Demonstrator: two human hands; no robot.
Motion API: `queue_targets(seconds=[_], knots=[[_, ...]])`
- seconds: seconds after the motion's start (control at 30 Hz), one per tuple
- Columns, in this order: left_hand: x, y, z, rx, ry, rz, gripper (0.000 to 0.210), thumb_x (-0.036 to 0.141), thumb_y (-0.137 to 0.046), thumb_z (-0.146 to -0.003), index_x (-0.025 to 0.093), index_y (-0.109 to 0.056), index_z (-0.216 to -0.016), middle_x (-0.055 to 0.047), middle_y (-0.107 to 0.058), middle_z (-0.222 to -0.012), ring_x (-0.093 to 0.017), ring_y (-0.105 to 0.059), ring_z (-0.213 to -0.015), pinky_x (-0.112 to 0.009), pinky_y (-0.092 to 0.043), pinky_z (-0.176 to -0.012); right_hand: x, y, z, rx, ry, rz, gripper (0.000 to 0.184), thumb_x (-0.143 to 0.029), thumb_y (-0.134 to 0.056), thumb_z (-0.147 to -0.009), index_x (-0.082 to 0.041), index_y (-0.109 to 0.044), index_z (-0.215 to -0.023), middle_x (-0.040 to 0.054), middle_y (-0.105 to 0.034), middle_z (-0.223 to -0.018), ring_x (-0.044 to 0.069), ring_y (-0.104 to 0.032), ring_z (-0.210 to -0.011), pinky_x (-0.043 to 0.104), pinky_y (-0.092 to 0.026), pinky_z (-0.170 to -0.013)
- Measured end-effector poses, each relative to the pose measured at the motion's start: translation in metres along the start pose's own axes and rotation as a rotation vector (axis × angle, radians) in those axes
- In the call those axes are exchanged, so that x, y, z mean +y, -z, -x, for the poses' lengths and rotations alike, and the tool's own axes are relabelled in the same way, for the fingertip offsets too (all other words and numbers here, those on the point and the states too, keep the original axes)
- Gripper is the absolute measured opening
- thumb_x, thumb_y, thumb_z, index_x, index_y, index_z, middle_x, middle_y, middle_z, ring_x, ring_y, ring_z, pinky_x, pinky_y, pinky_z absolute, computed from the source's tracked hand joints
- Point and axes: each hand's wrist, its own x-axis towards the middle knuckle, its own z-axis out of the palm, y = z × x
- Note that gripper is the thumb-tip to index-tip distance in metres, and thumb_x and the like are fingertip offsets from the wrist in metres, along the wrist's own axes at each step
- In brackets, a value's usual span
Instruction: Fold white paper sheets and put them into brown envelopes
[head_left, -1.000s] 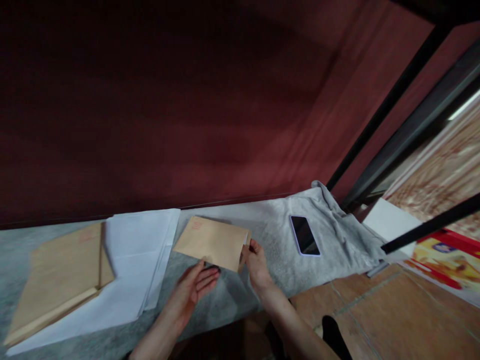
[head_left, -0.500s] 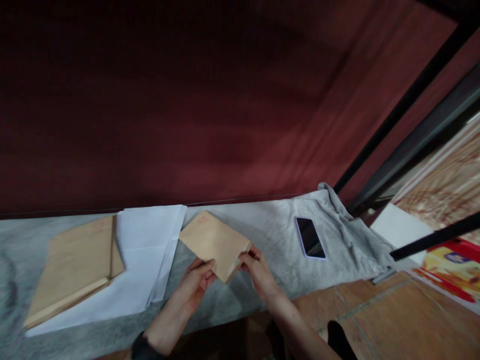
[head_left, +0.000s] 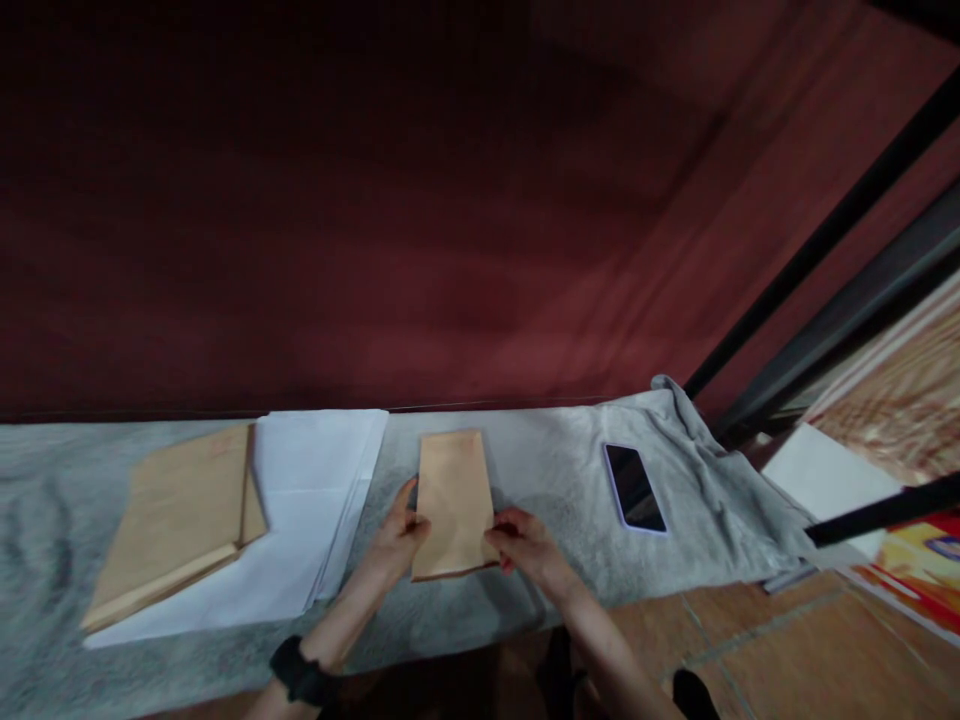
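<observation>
A brown paper envelope is held between my two hands over the grey cloth, its long sides running away from me. My left hand grips its left edge, thumb on the top face. On the opposite edge, near the lower corner, my right hand pinches it between thumb and fingers. To the left, a stack of brown envelopes lies partly on top of white paper sheets.
A phone with a pale purple rim lies on the grey cloth to the right. Dark red fabric hangs behind. Black metal bars slant at the right, near a colourful box above the tiled floor.
The envelope has turned from a diagonal slant to nearly straight up and down. Both hands have kept hold of it. The view has shifted slightly, moving the surroundings rightward.
</observation>
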Motion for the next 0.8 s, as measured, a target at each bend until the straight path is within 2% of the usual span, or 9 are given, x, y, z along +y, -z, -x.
queue_targets(seconds=[0.1, 0.2, 0.27, 0.33, 0.43, 0.5, 0.6, 0.7, 0.8], knots=[[-0.012, 0.002, -0.006, -0.026, -0.106, -0.260, 0.068, 0.022, -0.057, -0.075, 0.017, -0.049, -0.142, 0.002, -0.065, -0.070, -0.022, -0.065, -0.066, -0.034, -0.053, -0.066, 0.005, 0.000, 0.000, 0.013, -0.037, 0.053, 0.010, -0.031, -0.071, -0.069, -0.024, -0.066, -0.073, -0.0065, -0.057, -0.049, 0.011, -0.049, -0.041, 0.023, -0.035, -0.042], [-0.019, 0.003, -0.007, 0.049, -0.258, -0.503, 0.056, 0.015, -0.050, -0.077, 0.019, -0.058, -0.133, -0.004, -0.067, -0.090, -0.023, -0.067, -0.086, -0.037, -0.054, -0.081, 0.007, -0.001, 0.001, 0.037, -0.016, 0.124, 0.006, -0.025, -0.071, -0.070, -0.025, -0.066, -0.074, -0.0062, -0.057, -0.049, 0.012, -0.048, -0.041, 0.025, -0.032, -0.044], [-0.022, 0.002, -0.003, 0.083, -0.324, -0.636, 0.053, 0.011, -0.048, -0.079, 0.020, -0.061, -0.129, -0.006, -0.067, -0.101, -0.022, -0.066, -0.096, -0.037, -0.053, -0.090, 0.009, -0.001, -0.001, 0.088, 0.080, 0.245, 0.004, -0.023, -0.070, -0.073, -0.026, -0.066, -0.071, -0.0045, -0.060, -0.053, 0.013, -0.052, -0.047, 0.027, -0.036, -0.049], [-0.023, 0.001, 0.002, 0.102, -0.344, -0.756, 0.050, 0.010, -0.048, -0.082, 0.020, -0.060, -0.130, -0.008, -0.065, -0.110, -0.022, -0.066, -0.097, -0.036, -0.052, -0.092, 0.009, -0.001, -0.003, 0.172, 0.226, 0.401, 0.007, -0.023, -0.065, -0.078, -0.026, -0.068, -0.072, -0.0021, -0.064, -0.062, 0.016, -0.059, -0.058, 0.028, -0.042, -0.059], [-0.019, -0.002, 0.009, 0.130, -0.390, -0.910, 0.045, 0.014, -0.047, -0.088, 0.020, -0.059, -0.131, -0.010, -0.062, -0.114, -0.023, -0.065, -0.098, -0.038, -0.052, -0.092, 0.007, -0.001, -0.005, 0.242, 0.430, 0.605, 0.020, -0.021, -0.054, -0.086, -0.025, -0.072, -0.095, 0.0049, -0.072, -0.090, 0.021, -0.067, -0.084, 0.032, -0.050, -0.078], [-0.012, -0.005, 0.007, 0.139, -0.476, -0.947, 0.042, 0.015, -0.046, -0.090, 0.019, -0.060, -0.130, -0.012, -0.061, -0.119, -0.026, -0.063, -0.108, -0.042, -0.050, -0.098, 0.006, -0.003, -0.006, 0.224, 0.538, 0.722, 0.036, -0.018, -0.049, -0.089, -0.021, -0.067, -0.120, 0.0114, -0.068, -0.120, 0.024, -0.064, -0.108, 0.036, -0.050, -0.093], [0.002, -0.014, -0.002, 0.106, -0.621, -0.928, 0.044, 0.016, -0.043, -0.094, 0.016, -0.056, -0.136, -0.016, -0.053, -0.143, -0.029, -0.049, -0.133, -0.047, -0.040, -0.113, 0.007, -0.010, -0.006, 0.151, 0.650, 0.901, 0.051, -0.017, -0.046, -0.093, -0.018, -0.051, -0.144, 0.0136, -0.050, -0.150, 0.026, -0.048, -0.136, 0.044, -0.040, -0.112], [0.009, -0.026, -0.015, 0.018, -0.687, -0.934, 0.049, 0.022, -0.040, -0.098, 0.015, -0.048, -0.145, -0.014, -0.042, -0.157, -0.029, -0.033, -0.148, -0.051, -0.027, -0.121, 0.012, -0.017, -0.006, 0.111, 0.665, 1.058, 0.051, -0.018, -0.045, -0.097, -0.018, -0.047, -0.148, 0.0124, -0.047, -0.154, 0.026, -0.042, -0.142, 0.050, -0.030, -0.119], [0.009, -0.037, -0.027, -0.066, -0.667, -0.976, 0.050, 0.030, -0.040, -0.100, 0.015, -0.046, -0.147, -0.012, -0.041, -0.158, -0.027, -0.029, -0.150, -0.050, -0.021, -0.124, 0.016, -0.018, -0.007, 0.117, 0.657, 1.127, 0.049, -0.018, -0.047, -0.097, -0.017, -0.050, -0.146, 0.0121, -0.048, -0.153, 0.026, -0.042, -0.143, 0.050, -0.030, -0.120]])
